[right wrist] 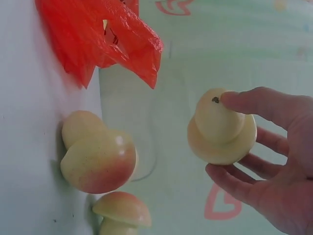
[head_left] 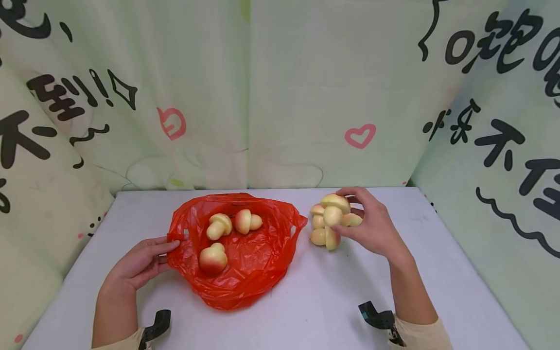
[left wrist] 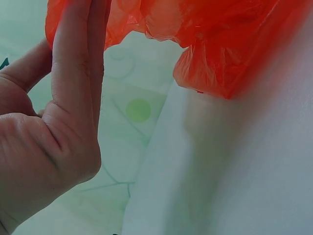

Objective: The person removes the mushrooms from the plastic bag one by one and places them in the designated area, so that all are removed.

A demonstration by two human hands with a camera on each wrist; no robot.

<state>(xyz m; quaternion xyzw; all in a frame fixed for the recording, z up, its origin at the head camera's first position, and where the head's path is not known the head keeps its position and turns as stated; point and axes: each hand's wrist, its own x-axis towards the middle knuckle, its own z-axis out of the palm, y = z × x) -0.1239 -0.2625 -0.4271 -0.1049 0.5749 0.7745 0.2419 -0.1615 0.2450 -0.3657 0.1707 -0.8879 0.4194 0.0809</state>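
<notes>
A red plastic bag (head_left: 262, 262) lies spread wide on the table, with three toy mushrooms inside, one of them a red-tinged mushroom (head_left: 213, 259). My left hand (head_left: 142, 262) pinches the bag's left edge between thumb and fingers; the left wrist view shows the hand (left wrist: 63, 112) against the red plastic. In my right hand (head_left: 372, 226) a pale yellow mushroom (head_left: 334, 209) is held between thumb and fingertips, raised above the table. The right wrist view shows this mushroom (right wrist: 220, 127) with a dark spot on its stem. Below it, several more mushrooms (head_left: 325, 237) sit on the table, partly hidden.
A white table (head_left: 315, 301) carries everything. Behind and beside it hang pale green curtains (head_left: 297, 97) with black lettering and red hearts. A black wrist strap mount (head_left: 377, 317) sits on the right forearm, another mount (head_left: 158, 324) on the left.
</notes>
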